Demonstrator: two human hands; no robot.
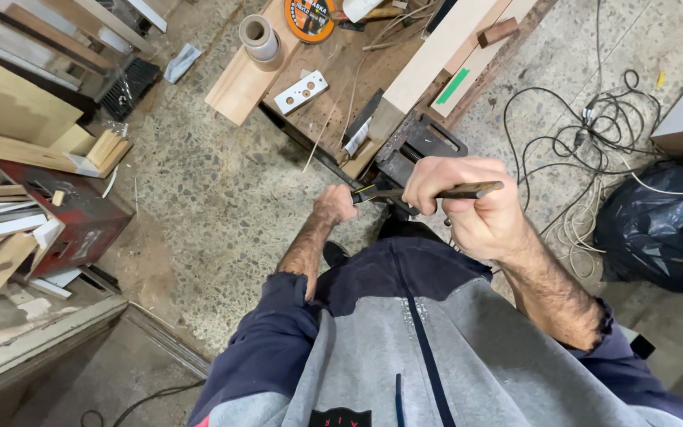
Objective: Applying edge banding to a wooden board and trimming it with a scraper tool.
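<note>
My right hand (468,207) is closed around a thin dark tool (436,192), a chisel-like bar with a yellow and black end, held level in front of my body. My left hand (336,205) grips the yellow and black end of that tool near the front edge of the wooden workbench (333,79). Just beyond my hands a black metal vise (418,146) sits at the bench edge, holding the end of a long pale wooden plank (436,55).
On the bench lie a tape roll (260,37), an orange round tin (310,16), a white block with holes (300,92) and a board (240,83). Wood offcuts and a red metal box (73,209) stand left. Tangled cables (594,134) and a black bag (662,225) lie right.
</note>
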